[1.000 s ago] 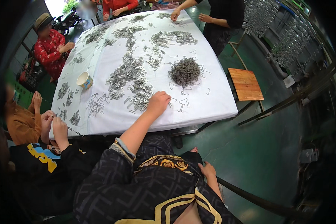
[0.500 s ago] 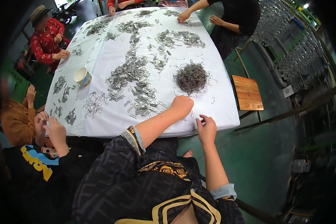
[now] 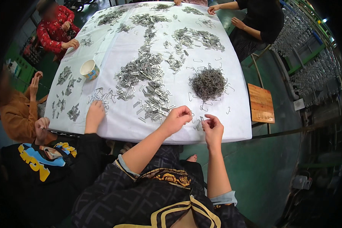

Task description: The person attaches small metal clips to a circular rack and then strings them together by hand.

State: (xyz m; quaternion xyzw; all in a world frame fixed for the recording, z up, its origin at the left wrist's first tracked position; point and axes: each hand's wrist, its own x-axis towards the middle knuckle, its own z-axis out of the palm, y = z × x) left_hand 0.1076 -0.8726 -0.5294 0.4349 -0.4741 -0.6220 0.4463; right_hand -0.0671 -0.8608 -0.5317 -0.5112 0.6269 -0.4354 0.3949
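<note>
My left hand (image 3: 177, 120) is above the near edge of the table, its thumb and fingertips pinched together. What it pinches, if anything, is too small to make out. Just right of it is my right hand (image 3: 213, 131), thumb and forefinger closed on a thin wire hook (image 3: 202, 121). A few similar bent hooks lie on the cloth near my fingertips. Beyond my hands rests a dense, dark pile of wire hooks (image 3: 208, 84). To the left spreads a large heap of short silvery metal strips (image 3: 142, 74).
White cloth covers the table (image 3: 114, 127). A paper tub (image 3: 89, 69) stands on the left. At my left, a co-worker's hand (image 3: 96, 112) touches loose hooks; other people work around the table. A wooden stool (image 3: 260, 103) stands beyond the right edge.
My left hand has drawn back from the hook pile, nearer my body. The left neighbour's hand has reached onto the loose hooks. The whole view has shifted slightly.
</note>
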